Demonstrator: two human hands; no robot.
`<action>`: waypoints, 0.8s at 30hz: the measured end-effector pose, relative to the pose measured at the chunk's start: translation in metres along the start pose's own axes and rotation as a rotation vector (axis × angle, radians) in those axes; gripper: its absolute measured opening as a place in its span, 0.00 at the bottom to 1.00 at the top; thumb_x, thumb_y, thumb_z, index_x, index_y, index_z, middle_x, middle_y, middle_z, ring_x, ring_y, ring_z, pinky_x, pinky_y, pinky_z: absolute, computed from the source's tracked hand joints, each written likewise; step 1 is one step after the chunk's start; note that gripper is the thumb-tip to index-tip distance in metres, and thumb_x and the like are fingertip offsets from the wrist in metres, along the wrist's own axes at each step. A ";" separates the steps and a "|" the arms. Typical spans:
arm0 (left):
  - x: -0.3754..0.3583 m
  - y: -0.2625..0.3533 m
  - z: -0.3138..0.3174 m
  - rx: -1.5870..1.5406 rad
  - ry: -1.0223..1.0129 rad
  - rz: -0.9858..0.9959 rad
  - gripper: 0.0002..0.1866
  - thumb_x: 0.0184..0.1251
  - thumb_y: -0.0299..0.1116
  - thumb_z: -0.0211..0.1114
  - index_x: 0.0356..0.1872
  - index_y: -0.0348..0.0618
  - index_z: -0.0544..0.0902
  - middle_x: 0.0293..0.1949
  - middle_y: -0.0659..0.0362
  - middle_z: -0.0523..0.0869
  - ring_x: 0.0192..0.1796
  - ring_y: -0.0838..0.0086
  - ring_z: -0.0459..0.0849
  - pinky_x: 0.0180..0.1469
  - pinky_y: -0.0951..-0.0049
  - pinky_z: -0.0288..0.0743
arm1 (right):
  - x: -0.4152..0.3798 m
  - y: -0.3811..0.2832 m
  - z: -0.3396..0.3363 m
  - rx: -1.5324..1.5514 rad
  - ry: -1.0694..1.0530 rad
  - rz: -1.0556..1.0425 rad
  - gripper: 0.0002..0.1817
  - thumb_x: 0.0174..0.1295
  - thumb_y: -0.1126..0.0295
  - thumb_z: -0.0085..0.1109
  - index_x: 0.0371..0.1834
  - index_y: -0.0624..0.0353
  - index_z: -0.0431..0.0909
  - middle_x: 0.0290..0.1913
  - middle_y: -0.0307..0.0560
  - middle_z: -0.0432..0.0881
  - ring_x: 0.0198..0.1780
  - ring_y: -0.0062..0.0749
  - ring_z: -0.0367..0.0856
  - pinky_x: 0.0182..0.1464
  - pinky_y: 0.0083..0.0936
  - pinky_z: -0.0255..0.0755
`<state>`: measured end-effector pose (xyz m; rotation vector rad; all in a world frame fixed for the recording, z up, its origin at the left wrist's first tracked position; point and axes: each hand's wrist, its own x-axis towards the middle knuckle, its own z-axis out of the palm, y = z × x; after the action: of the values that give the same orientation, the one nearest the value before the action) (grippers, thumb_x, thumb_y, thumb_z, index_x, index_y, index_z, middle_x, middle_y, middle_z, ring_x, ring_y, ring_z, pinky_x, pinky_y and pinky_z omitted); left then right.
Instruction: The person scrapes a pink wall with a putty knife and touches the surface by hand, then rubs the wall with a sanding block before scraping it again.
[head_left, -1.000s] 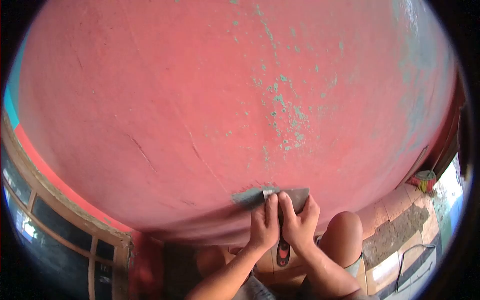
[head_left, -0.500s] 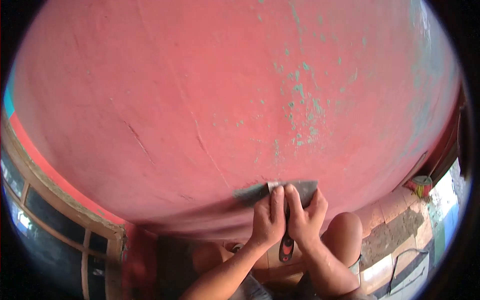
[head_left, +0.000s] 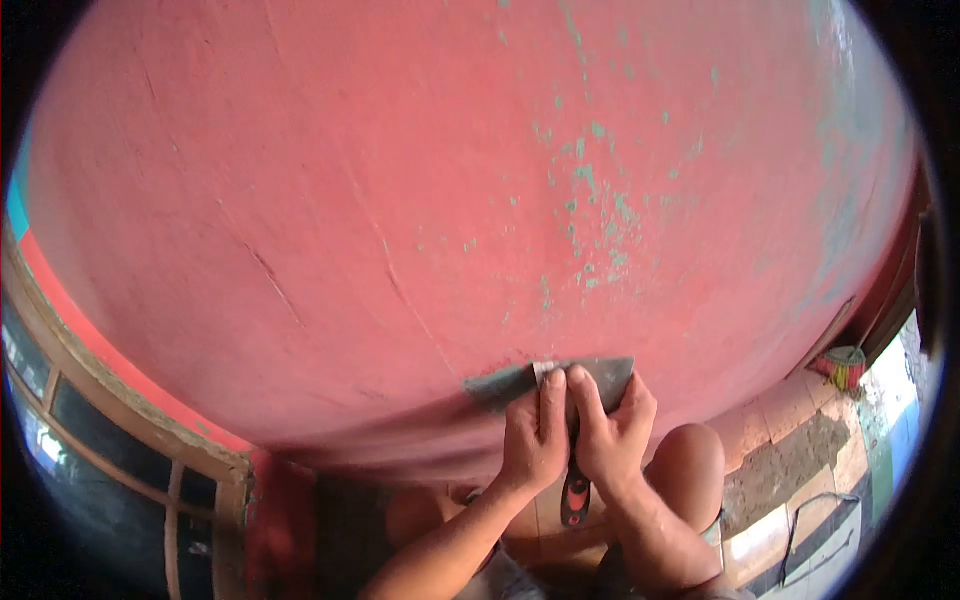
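Note:
A wide metal scraper (head_left: 604, 376) lies with its blade edge against the lower part of the red wall (head_left: 400, 200). Its black and red handle points down between my wrists. My left hand (head_left: 537, 430) presses on the blade's left side, thumb upright. My right hand (head_left: 612, 430) grips the right side, with its thumb beside the left one and a finger along the blade's right corner. Just left of the blade is a dark grey-green patch (head_left: 495, 388). Green spots of bare paint and thin cracks mark the wall above.
A wooden-framed window (head_left: 110, 430) is at the lower left. On the right, a broom (head_left: 842, 368) leans near the wall's end, above a tiled floor (head_left: 760, 545) with a grey stained patch. My bent knee (head_left: 688, 468) is beside my right forearm.
The view has shifted slightly, so the wall marks sit a little further left. Both hands keep the same hold on the scraper, with almost no visible movement.

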<state>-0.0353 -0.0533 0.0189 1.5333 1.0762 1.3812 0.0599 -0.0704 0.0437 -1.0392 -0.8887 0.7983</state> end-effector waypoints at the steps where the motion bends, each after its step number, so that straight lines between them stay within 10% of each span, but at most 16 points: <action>1: 0.003 0.001 -0.001 0.014 -0.043 -0.014 0.20 0.84 0.39 0.48 0.35 0.34 0.79 0.25 0.63 0.76 0.32 0.84 0.72 0.32 0.74 0.69 | -0.001 0.004 0.001 0.015 0.028 -0.027 0.10 0.67 0.71 0.64 0.38 0.70 0.80 0.33 0.40 0.85 0.36 0.17 0.77 0.40 0.20 0.74; 18: 0.008 -0.006 0.010 0.048 0.098 0.272 0.20 0.83 0.39 0.48 0.32 0.35 0.76 0.20 0.60 0.70 0.29 0.85 0.69 0.27 0.73 0.65 | 0.005 0.002 0.004 -0.034 0.011 -0.041 0.11 0.65 0.70 0.66 0.38 0.71 0.80 0.30 0.41 0.84 0.35 0.17 0.76 0.38 0.22 0.74; 24: 0.003 0.001 0.002 0.000 -0.010 0.053 0.20 0.84 0.39 0.47 0.34 0.35 0.77 0.26 0.64 0.75 0.35 0.84 0.72 0.34 0.74 0.69 | 0.007 0.003 -0.003 -0.071 -0.016 -0.044 0.10 0.66 0.71 0.64 0.37 0.70 0.80 0.30 0.41 0.84 0.35 0.17 0.76 0.38 0.22 0.74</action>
<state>-0.0335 -0.0507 0.0206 1.5769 1.0361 1.4076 0.0649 -0.0646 0.0422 -1.0735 -0.9562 0.7440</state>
